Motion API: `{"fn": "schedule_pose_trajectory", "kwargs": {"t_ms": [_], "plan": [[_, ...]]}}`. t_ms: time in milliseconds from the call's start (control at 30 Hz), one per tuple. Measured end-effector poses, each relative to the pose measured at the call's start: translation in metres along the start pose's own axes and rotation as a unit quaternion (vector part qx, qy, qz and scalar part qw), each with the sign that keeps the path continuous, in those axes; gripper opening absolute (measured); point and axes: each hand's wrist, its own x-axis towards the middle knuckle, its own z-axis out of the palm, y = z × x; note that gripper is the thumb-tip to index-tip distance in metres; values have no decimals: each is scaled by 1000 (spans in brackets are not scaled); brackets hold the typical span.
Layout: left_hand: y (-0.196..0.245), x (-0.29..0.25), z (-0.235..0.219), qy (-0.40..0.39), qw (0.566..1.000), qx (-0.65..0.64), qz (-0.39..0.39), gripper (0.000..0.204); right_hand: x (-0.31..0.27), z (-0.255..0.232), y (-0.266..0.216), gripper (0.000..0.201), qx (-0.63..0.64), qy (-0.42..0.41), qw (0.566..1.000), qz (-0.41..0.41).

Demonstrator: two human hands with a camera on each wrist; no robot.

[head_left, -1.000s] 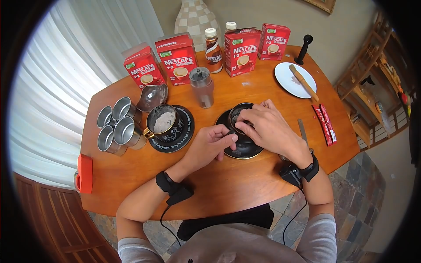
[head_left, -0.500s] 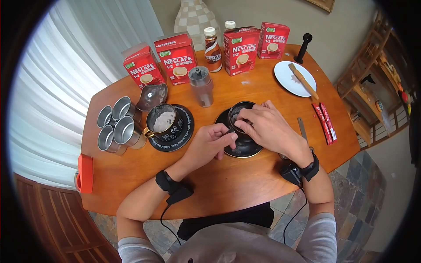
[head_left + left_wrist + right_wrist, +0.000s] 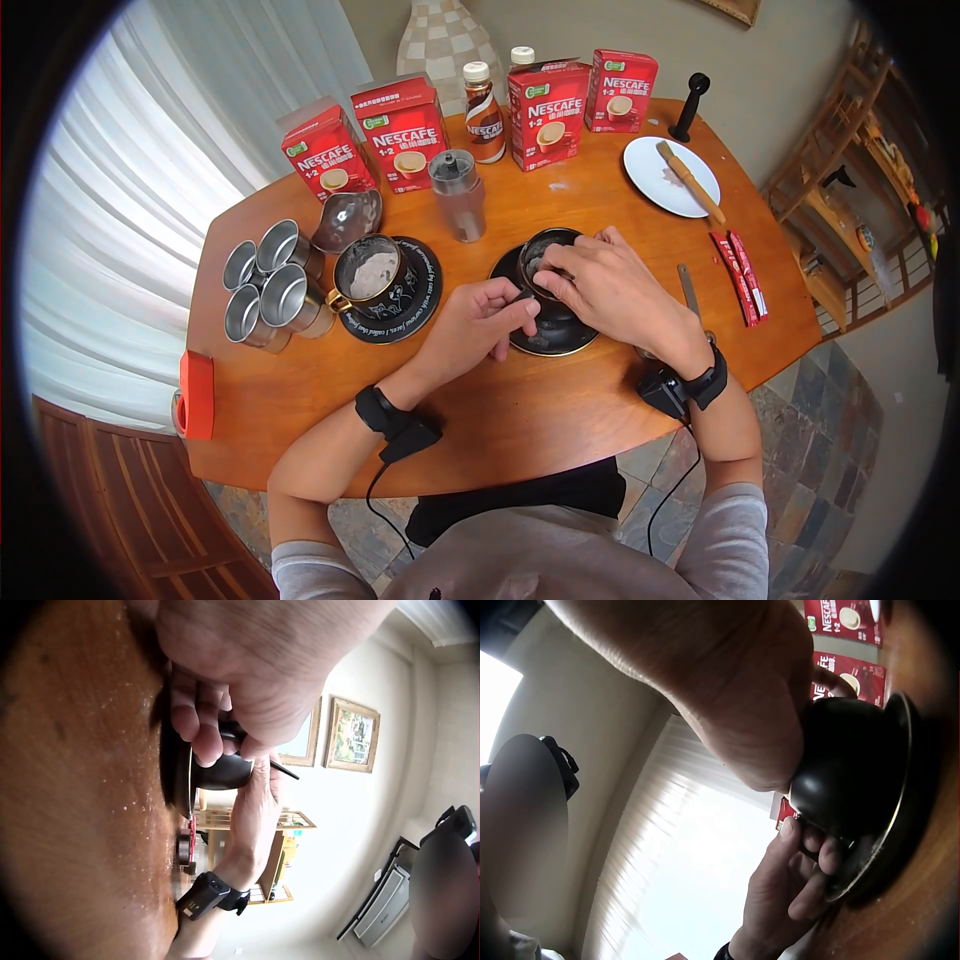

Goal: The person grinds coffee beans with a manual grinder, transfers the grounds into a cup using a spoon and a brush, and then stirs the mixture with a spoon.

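Note:
A black cup (image 3: 847, 765) stands on a black saucer (image 3: 555, 346) with a thin gold rim. From the left, my left hand (image 3: 488, 322) pinches the cup's side at its handle between thumb and fingers. My right hand (image 3: 622, 296) arches over the cup's mouth, fingers bent down inside the rim and hiding most of the opening. Beside that hand, a thin dark stick (image 3: 285, 771) pokes up in the left wrist view. To the left, a gold-handled black cup (image 3: 372, 272) holds pale powder and rests on a round black mat (image 3: 428, 290).
Several steel cups (image 3: 290, 297) and a metal bowl (image 3: 347, 222) stand left. A grinder (image 3: 460, 195), several red Nescafe boxes (image 3: 547, 115) and bottles (image 3: 485, 115) line the back. On the right lie a plate (image 3: 645, 190) with a brush (image 3: 690, 180), and red sachets (image 3: 738, 275).
The head view shifts very slightly. Both hands stay at the black cup, with almost no visible movement.

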Motion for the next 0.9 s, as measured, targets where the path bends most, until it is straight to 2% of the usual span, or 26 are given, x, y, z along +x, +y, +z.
{"fn": "schedule_pose_trajectory", "kwargs": {"t_ms": [900], "plan": [[-1,0,1,3,1000,-12,5,23,0,1,2,27,-19,5,1000,-4]]}}
